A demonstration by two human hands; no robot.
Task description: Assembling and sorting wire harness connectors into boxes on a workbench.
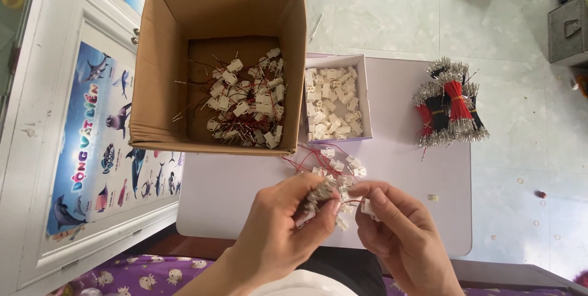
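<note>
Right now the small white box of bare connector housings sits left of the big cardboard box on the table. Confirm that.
Not quite. In the head view the small white box of bare connector housings sits to the right of the big cardboard box, touching its side, on the table.

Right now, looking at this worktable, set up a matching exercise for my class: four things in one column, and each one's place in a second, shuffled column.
Things:
1. Large cardboard box
2. Small white box
3. Red and black wire bundles
4. Loose white connector

Places:
A. alone on the table, beyond the right hand
B. far right of the tabletop
C. far left, holding wired connectors
D. middle, filled with unwired white connectors

Pairs: 1-C, 2-D, 3-B, 4-A
</note>
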